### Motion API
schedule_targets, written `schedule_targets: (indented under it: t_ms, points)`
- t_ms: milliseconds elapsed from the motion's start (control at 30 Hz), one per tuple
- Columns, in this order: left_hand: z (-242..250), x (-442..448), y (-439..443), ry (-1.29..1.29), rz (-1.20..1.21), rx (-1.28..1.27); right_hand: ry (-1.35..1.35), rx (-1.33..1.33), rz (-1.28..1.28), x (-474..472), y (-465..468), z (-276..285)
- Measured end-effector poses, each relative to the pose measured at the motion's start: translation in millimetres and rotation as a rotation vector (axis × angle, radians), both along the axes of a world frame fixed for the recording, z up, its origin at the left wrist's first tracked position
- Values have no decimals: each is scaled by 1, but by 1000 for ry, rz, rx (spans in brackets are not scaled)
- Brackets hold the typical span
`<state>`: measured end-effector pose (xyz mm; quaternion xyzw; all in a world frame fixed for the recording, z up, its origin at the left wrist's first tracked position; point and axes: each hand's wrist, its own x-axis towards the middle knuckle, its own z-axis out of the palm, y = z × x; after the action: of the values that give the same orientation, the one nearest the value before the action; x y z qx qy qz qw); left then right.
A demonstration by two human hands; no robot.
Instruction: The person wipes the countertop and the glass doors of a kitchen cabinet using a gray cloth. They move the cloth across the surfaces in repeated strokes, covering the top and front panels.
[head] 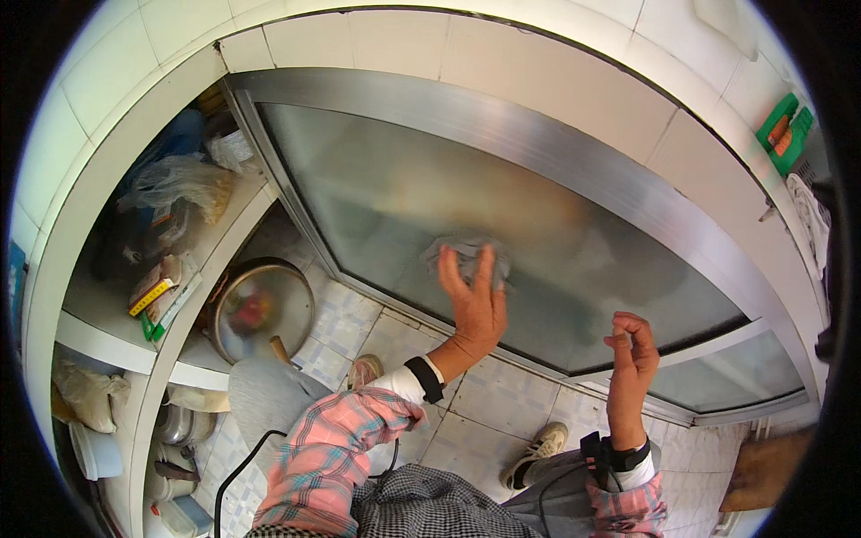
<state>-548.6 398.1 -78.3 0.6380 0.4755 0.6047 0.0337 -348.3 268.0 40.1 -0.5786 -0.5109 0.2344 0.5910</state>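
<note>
My left hand (474, 302) presses a grey cloth (471, 259) flat against the frosted glass panel (377, 175) of an aluminium-framed cabinet door. Its fingers are spread over the cloth, low on the pane. To its right, my right hand (632, 350) is raised near the door's lower frame, its fingers bent and nothing seen in them. A wide metal rail (484, 107) runs along the top of the door. Blurred shapes show through the glass.
On the left, open tiled shelves hold plastic bags (178, 181), small boxes (151, 289) and a white tub (96, 450). A round pot with a glass lid (262, 313) stands beside my knee. A tiled counter edge (377, 40) curves above the door; a brown board (767, 471) is at the lower right.
</note>
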Motion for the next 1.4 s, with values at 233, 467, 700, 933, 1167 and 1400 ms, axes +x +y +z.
schedule_targets:
  t_ms: [233, 467, 700, 933, 1167, 1400]
  points:
    - [84, -39, 58, -200, 243, 200, -21, 9, -2, -3, -42, 30]
    - [75, 64, 3, 120, 75, 378, -32, -12, 32, -3, -67, 56]
    - [34, 42, 11, 535, -53, 507, -54, -91, 165, -4, -74, 56]
    - [90, -9, 51, -371, 415, 165, 15, -162, 225, -18, -44, 36]
    - [12, -61, 52, 294, 114, 390, -27, -300, 442, -47, -23, 11]
    - [59, -227, 116, -137, 492, 350, -62, -308, 372, -54, -7, -2]
